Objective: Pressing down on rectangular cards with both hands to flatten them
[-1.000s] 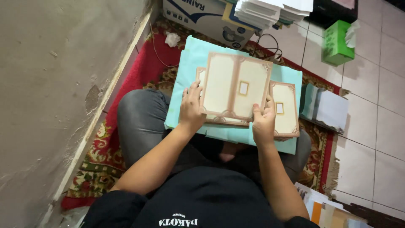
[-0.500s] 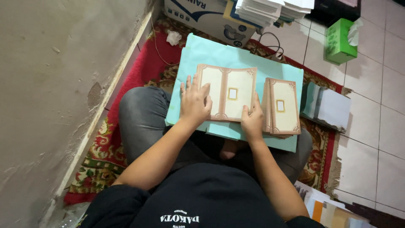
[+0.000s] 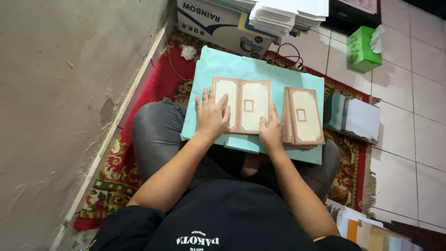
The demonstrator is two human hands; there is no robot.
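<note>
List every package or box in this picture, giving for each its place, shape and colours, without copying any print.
Cardboard carton: top centre, on the rug by the wall; rectangular, white with blue bands.
Tissue box: upper right, on the floor tiles; green, upright, a white tissue sticking out.
Wrapped paper stack: right of the lap board; flat, grey-white with a dark green edge.

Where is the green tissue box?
In the head view, the green tissue box stands on the white tile floor at the upper right, beyond the rug's edge and right of the paper stack.
</note>
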